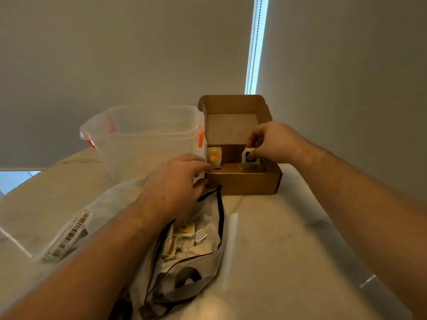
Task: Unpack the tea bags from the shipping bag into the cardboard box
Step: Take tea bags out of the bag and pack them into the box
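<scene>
- The left hand [173, 181] lies over the mouth of the shipping bag [208, 262], next to the cardboard box [242, 183]. Its fingers are curled and its thumb is tucked under, but I cannot tell whether they grip anything.
- The loose tea bags [184, 241] inside the shipping bag are blurred and partly covered by its dark-edged opening and the left forearm.
- The bag's lower end is cut off by the frame, and the printing on its barcode label [69, 236] is unreadable.
- The right hand [272, 144] pinches the top of a teal-labelled tea bag [249, 158], holding it upright inside the box at its right side.
- A yellow-labelled tea bag [214, 157] stands against the box's left inner wall, and the box lid is raised.
- A clear plastic container [143, 139] with orange clips stands just left of the box.
- Everything rests on a pale marbled tabletop [277, 227].
- Drawn roller blinds [115, 54] fill the background, with a bead chain [255, 42] hanging in a bright gap between them.
</scene>
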{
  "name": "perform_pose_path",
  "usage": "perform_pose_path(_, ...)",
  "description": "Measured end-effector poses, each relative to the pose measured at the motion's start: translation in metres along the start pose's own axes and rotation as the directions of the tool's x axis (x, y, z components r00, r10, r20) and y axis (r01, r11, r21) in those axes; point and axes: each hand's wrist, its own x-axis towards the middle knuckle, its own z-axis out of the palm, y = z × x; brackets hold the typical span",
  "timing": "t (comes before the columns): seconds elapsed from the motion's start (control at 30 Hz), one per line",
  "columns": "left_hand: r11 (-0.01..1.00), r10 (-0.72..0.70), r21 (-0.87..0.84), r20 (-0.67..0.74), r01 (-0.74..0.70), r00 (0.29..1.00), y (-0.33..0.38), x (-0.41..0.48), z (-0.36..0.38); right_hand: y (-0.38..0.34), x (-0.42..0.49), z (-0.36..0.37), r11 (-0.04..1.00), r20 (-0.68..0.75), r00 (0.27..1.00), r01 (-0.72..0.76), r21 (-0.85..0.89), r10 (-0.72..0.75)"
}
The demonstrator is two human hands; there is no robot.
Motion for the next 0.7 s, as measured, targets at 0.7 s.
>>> perform_pose_path(0.7,0.999,0.044,0.023,0.009,-0.044,0.999,-0.008,0.002,0.011,0.02,0.023,0.018,0.891,-0.158,0.982,0.021,-0.454,-0.104)
